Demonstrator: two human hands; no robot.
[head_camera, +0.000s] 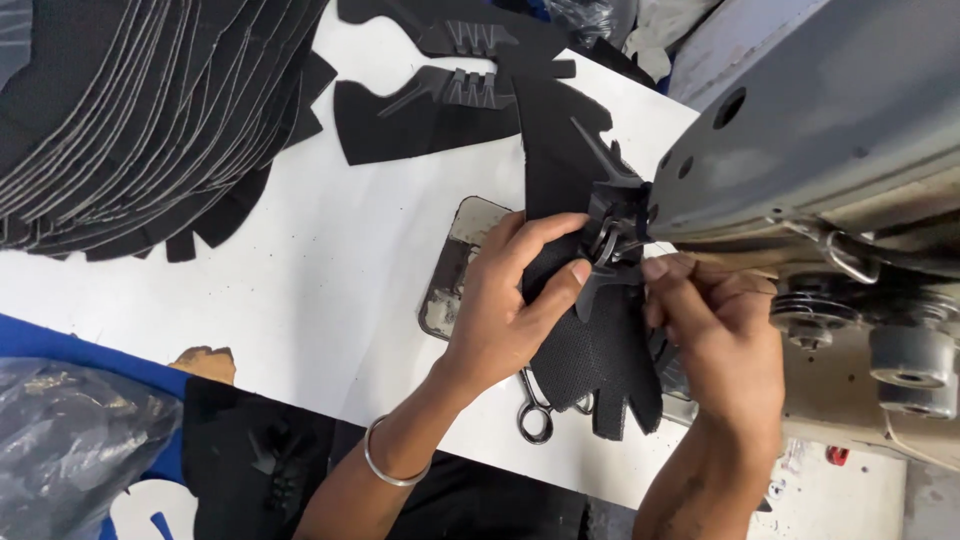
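Under sewing machine head (800, 110), hands pinching black mesh fabric piece (600, 350)

Both my hands meet at centre frame, fingers pinched close together.

My left hand (505, 310) comes in from the near edge, forearm angled up toward the far right, with a thin metal bangle (392, 470) loose around the wrist. Its back faces up; the fingers (540, 232) curl over to the right and the thumb presses in below them, closing in a pinch. My right hand (715, 340) rises from the near right, forearm almost straight up the frame, wrist bent slightly left. Its knuckles face me, its fingertips (660, 268) bunched and pointing left, nearly touching my left thumb. Both arms are bare, and the two hands sit just beside each other.
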